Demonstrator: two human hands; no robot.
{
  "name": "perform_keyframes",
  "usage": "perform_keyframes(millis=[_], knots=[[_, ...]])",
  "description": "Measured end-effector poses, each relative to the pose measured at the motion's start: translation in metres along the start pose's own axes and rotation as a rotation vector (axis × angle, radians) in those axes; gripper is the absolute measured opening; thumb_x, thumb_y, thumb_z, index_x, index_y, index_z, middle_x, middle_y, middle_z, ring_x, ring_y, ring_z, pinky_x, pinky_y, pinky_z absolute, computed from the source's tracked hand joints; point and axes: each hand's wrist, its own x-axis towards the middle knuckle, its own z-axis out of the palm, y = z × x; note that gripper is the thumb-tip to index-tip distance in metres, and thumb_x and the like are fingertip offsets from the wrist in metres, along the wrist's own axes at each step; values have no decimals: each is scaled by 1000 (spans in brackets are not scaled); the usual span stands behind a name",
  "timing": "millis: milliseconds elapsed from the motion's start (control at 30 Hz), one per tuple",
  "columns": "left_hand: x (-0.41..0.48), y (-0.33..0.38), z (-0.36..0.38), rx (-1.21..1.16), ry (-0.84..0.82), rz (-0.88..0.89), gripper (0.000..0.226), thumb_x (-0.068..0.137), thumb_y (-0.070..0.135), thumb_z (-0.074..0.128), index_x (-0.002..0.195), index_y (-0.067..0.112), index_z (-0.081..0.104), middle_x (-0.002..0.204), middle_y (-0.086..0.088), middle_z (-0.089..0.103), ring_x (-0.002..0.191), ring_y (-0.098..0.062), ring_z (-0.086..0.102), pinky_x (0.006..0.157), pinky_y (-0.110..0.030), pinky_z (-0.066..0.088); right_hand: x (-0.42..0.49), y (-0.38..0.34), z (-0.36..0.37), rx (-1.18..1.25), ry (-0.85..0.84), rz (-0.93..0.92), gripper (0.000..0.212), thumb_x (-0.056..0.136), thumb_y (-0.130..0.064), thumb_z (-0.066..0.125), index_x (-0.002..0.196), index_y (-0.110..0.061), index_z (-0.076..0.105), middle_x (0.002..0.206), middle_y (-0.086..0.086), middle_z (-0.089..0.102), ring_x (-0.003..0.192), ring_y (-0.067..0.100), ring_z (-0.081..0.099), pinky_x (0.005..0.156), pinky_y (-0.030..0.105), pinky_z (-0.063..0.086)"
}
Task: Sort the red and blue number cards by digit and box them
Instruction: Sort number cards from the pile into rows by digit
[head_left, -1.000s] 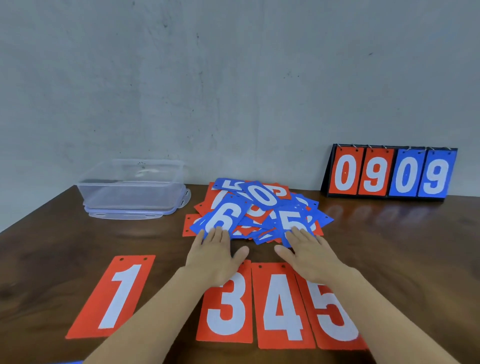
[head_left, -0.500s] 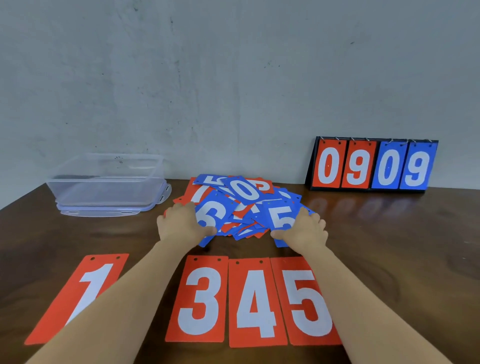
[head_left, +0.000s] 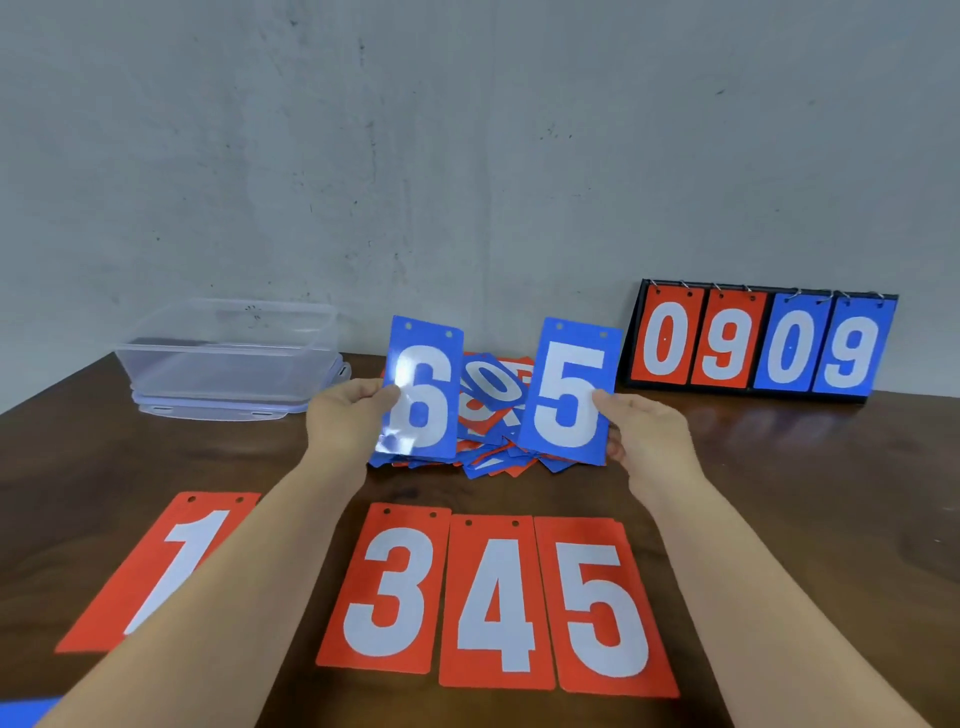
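1. The blue 6 card (head_left: 422, 389) is held upright above the table, its face to the camera. It sits in front of the left side of the loose pile of red and blue cards (head_left: 488, 452).
2. The blue 5 card (head_left: 569, 397) is held upright the same way over the right side of that pile, apart from the 6. A blue 0 shows in the gap between them.
3. The left hand (head_left: 345, 415) pinches the 6 at its left edge, thumb on the face and fingers hidden behind.
4. The right hand (head_left: 649, 434) pinches the 5 at its right edge. Its thumb is on the face and its curled fingers reach round the back.
5. Nearer the person, four red cards lie flat, face up, in a row. The red 1 (head_left: 171, 566) lies apart at the left, partly under the left forearm. The red 3 (head_left: 387, 592), red 4 (head_left: 496, 608) and red 5 (head_left: 605, 608) lie edge to edge.
6. A clear plastic box (head_left: 228, 353) stands open at the far left of the brown table (head_left: 805, 493), on what looks like its lid.
7. A black flip scoreboard (head_left: 758, 340) stands at the far right against the grey wall. It shows a red 0 and 9, then a blue 0 and 9.
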Motion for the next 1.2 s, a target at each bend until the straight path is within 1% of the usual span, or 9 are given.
perform_keyframes(millis=[100,200,367,467,600,733,933,1033,1200], knots=[[-20,1,11,-20,-58,-61,5,89,14,67,93,12,67,92,-7,69,78,-18,65,66,-26,53,-29,-10,12,99,-201,35,10,86,-23,70,88,-15,64,92,3,74,84,17,71,75,34,56],[-39,-2,20,-38,-134,-168,17,86,24,67,99,12,69,99,-10,72,95,-29,68,89,-47,54,-55,-4,22,90,-319,17,6,84,-19,71,82,-14,68,91,4,75,85,19,72,78,33,57],[-92,-11,24,-241,-186,-254,23,91,21,63,109,8,65,97,-9,74,89,-26,72,87,-46,56,-82,9,16,78,-304,-10,9,85,-15,71,77,-10,69,80,1,75,71,16,73,60,25,59],[-123,-2,19,-333,-218,-237,25,96,35,54,92,14,66,85,0,74,77,-15,71,74,-35,57,-97,15,3,7,-214,-27,12,83,-16,73,74,-9,69,75,1,75,68,15,72,59,26,59],[-156,-4,13,51,-186,62,24,92,26,63,82,5,64,85,-3,73,83,-19,70,76,-44,56,-126,21,-19,-106,-185,-38,19,83,-22,74,80,-3,69,82,5,75,72,14,72,66,34,60],[-185,-13,-1,141,-256,35,20,90,24,66,88,4,67,85,1,75,80,-12,72,59,-25,55,-156,28,-57,-129,-68,-76,33,85,-21,72,83,11,62,80,14,73,77,23,72,73,46,57],[-243,-57,-10,291,-364,70,26,89,20,68,71,4,57,75,-3,72,72,-12,71,63,-38,59,-204,48,-138,-251,120,-126,12,81,-4,73,86,-15,70,81,4,72,77,18,66,65,27,50],[-267,-66,-4,423,-327,201,7,91,27,64,91,20,65,80,12,69,78,-5,67,59,-21,54,-224,60,-163,-345,158,-125,21,80,-4,73,92,-20,66,82,5,71,78,24,66,65,31,50],[-292,-66,4,814,-240,437,37,94,36,52,130,32,47,90,12,55,92,-7,50,66,-23,44,-240,75,-186,-740,209,-161,33,84,-21,70,113,-28,55,83,-9,64,79,15,62,63,34,49]])
